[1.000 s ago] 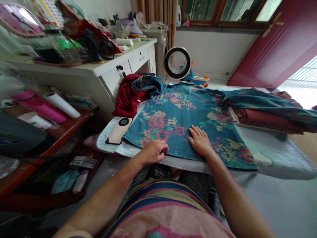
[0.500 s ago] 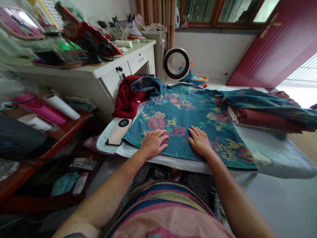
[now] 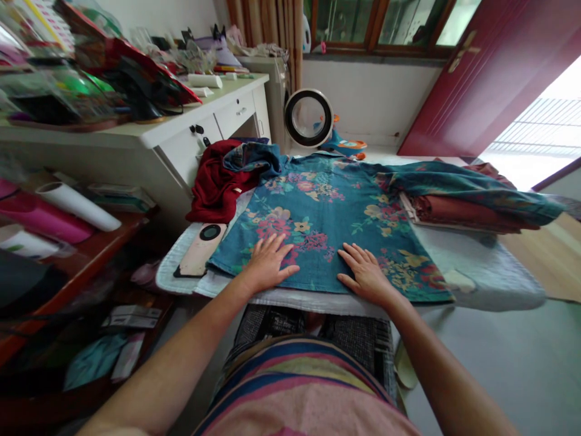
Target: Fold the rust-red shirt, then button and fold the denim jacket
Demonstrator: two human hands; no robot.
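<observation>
A blue floral shirt [image 3: 324, 209] lies spread over a padded, pale-covered board [image 3: 481, 266]. Both my hands rest on it near its front hem. My left hand [image 3: 267, 263] is flat on the left half, fingers spread. Flat on the right half lies my right hand [image 3: 363, 272], its fingers stretched forward. One sleeve reaches right, over a stack of folded reddish-brown cloth [image 3: 458, 212]. At the far left, the other sleeve is bunched against a dark red garment [image 3: 215, 181]. A phone [image 3: 200, 248] with a round camera lies just left of the shirt.
On the left stands a white desk [image 3: 177, 142] crowded with items, with a brown shelf [image 3: 131, 239] holding a paper roll and a pink bottle below. Beyond the board, a washing machine door [image 3: 309, 118] hangs open. A red door [image 3: 436, 79] is at the back right.
My left hand has slid slightly left and its fingers have spread. The right hand has moved a little toward the hem, with its thumb now apart. The camera view has turned slightly right.
</observation>
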